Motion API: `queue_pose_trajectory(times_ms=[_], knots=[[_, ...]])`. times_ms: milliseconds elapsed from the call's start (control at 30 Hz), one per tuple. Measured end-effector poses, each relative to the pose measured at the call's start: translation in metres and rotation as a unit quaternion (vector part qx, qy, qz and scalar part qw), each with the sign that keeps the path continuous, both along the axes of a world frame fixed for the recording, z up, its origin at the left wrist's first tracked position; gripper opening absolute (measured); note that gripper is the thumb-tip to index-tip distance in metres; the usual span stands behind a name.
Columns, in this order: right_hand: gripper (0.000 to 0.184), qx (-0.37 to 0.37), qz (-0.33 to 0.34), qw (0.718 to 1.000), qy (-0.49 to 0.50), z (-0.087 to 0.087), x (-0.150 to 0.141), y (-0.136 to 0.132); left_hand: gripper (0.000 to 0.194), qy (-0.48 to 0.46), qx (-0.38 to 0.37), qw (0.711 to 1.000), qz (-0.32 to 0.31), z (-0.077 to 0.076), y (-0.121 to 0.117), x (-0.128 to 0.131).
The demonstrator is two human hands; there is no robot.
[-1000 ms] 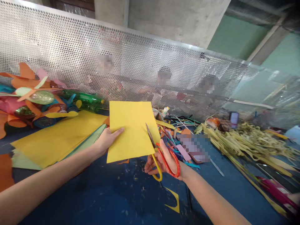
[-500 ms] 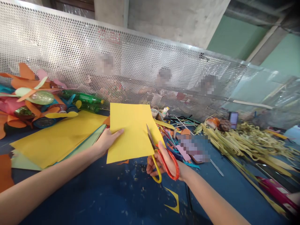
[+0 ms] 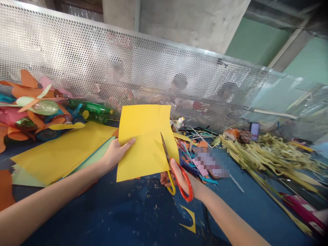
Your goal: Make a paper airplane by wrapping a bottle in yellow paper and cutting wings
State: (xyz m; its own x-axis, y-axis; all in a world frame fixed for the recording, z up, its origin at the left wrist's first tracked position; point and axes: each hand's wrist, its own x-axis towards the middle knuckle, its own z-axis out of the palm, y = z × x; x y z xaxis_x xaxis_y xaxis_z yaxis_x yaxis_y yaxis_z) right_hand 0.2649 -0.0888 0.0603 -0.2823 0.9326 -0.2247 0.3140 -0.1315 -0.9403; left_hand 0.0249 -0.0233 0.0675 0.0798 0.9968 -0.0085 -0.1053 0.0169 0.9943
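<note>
Scissors [image 3: 166,151] reach into a yellow sheet [image 3: 143,136] raised above a blue table [image 3: 115,218], seen from the head camera.

Cutting appears to be the step in hand; carrying the cut on would call for a steady left grip and careful turning of the sheet. The left hand [image 3: 115,154] pinches the sheet's left edge, thumb flat on the near face, fingers hidden behind. The right hand [image 3: 183,177] is partly closed around the scissors, thumb in the red loop [image 3: 190,193]; how far the blades stand apart cannot be told. The sheet is bright, plain and gently bowed at its right side.
</note>
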Motion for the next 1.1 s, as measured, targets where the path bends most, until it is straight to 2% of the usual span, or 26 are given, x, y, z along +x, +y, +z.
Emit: queue_pose_trajectory(times_ms=[133, 233, 400, 567, 733, 867, 1000, 1100], knots=[[0.056, 0.016, 0.006, 1.000, 0.018, 0.000, 0.001, 0.000, 0.043, -0.006, 0.001, 1.000, -0.001, 0.001, -0.001, 0.000], [0.057, -0.018, 0.021, 0.998, 0.058, 0.000, 0.003, 0.001, 0.041, -0.006, -0.019, 1.000, 0.009, 0.002, 0.001, -0.001], [0.070, -0.072, 0.042, 0.992, 0.098, 0.004, 0.005, 0.003, 0.044, -0.055, -0.017, 0.998, 0.031, -0.004, 0.011, -0.005], [0.079, -0.118, 0.035, 0.990, 0.070, 0.013, 0.007, 0.001, 0.048, -0.057, -0.025, 0.997, 0.045, -0.004, 0.017, -0.008], [0.083, -0.172, 0.051, 0.983, 0.047, 0.014, 0.013, 0.001, 0.043, -0.006, -0.018, 0.998, 0.057, 0.003, 0.017, -0.011], [0.083, -0.172, 0.045, 0.983, 0.043, 0.011, 0.012, 0.001, 0.044, 0.033, 0.012, 0.998, 0.045, 0.004, 0.015, -0.013], [0.079, -0.116, 0.031, 0.990, 0.069, 0.013, 0.006, -0.001, 0.050, 0.061, -0.003, 0.998, 0.005, 0.001, 0.011, -0.012], [0.076, -0.085, 0.019, 0.994, 0.073, 0.013, 0.002, -0.003, 0.048, 0.038, -0.012, 0.999, -0.015, 0.001, 0.006, -0.008]])
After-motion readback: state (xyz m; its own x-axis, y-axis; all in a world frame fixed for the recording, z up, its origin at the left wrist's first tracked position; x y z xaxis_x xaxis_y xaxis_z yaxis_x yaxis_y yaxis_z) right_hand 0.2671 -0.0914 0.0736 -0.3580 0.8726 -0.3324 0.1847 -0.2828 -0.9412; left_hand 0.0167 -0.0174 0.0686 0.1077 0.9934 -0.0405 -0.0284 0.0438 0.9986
